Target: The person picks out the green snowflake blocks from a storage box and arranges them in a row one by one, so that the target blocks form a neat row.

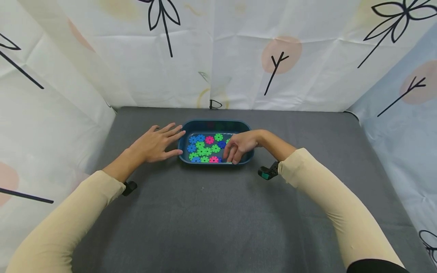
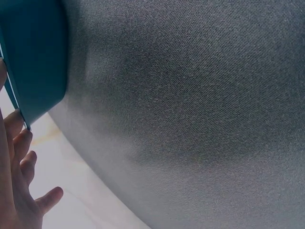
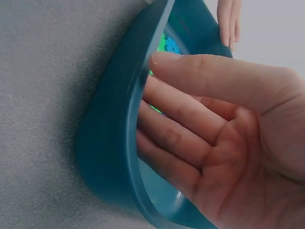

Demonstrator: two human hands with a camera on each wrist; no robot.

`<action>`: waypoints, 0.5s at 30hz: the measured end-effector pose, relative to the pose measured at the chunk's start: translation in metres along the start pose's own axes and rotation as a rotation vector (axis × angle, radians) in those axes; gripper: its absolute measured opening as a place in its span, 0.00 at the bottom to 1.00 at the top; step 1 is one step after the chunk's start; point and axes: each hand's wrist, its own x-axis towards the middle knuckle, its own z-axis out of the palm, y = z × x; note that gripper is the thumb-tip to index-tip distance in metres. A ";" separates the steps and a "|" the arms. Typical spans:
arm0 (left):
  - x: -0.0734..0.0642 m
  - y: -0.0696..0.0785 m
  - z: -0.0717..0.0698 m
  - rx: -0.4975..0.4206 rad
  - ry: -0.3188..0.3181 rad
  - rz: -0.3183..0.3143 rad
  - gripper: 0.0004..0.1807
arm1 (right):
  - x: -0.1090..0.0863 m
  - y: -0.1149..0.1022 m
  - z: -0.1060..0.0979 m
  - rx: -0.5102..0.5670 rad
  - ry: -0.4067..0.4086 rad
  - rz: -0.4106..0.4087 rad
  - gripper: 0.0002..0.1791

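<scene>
A dark teal tray [image 1: 215, 163] holds several flower-shaped plastic discs [image 1: 205, 151] in green, blue and pink. The left hand [image 1: 153, 144] lies at the tray's left end, fingers spread, its fingertips touching the rim. In the left wrist view that hand [image 2: 21, 162] is partly cut off beside the tray's outer wall [image 2: 38, 57]. Into the right end of the tray reaches the right hand [image 1: 240, 145], fingers pointing down among the discs. Seen from the right wrist, its fingers [image 3: 176, 129] are nearly straight inside the tray and the thumb is by the rim. The fingertips are hidden behind the wall.
Grey cloth covers the table [image 1: 205, 212]. A white curtain [image 1: 239, 76] with plant drawings hangs behind and at both sides. Each wrist carries a small black device, the right one [image 1: 268, 171] hanging just above the table.
</scene>
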 end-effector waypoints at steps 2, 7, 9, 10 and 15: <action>0.000 0.000 0.000 0.000 0.000 0.000 0.43 | -0.001 -0.002 0.002 -0.014 0.028 -0.014 0.27; 0.000 -0.001 0.000 0.001 -0.007 -0.002 0.43 | -0.002 -0.007 0.009 -0.034 0.099 -0.029 0.27; 0.001 0.000 -0.001 0.002 -0.007 -0.001 0.43 | -0.003 -0.008 0.010 -0.035 0.112 -0.033 0.26; 0.001 0.000 -0.001 0.003 -0.007 -0.001 0.43 | -0.003 -0.008 0.010 -0.043 0.117 -0.038 0.26; 0.001 0.000 -0.003 -0.001 -0.009 -0.003 0.43 | -0.009 -0.009 0.009 -0.084 0.153 -0.059 0.23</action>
